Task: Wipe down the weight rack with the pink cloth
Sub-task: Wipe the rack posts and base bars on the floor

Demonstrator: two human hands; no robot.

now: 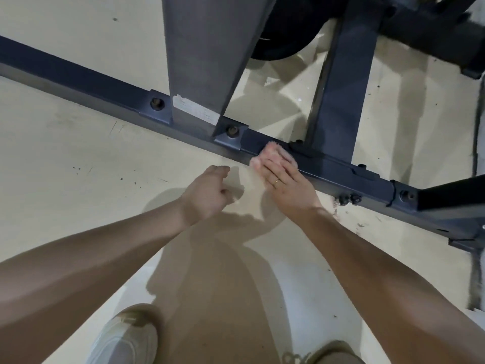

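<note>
The weight rack (110,90) lies low on the floor (65,158), its dark base bar running from the upper left down to the lower right, so the person bends over it to reach. Going from the left, two bolts (157,103) fix a wide upright post (207,61) to this bar. The left hand (207,195) hangs just above the floor with loosely curled fingers and holds nothing, probably only for balance. To its right, the right hand (283,179) lies flat with straight fingers and presses the pink cloth (273,153) on top of the bar, beside a second post (341,82). A flat palm likely gives even pressure for wiping along the metal.
</note>
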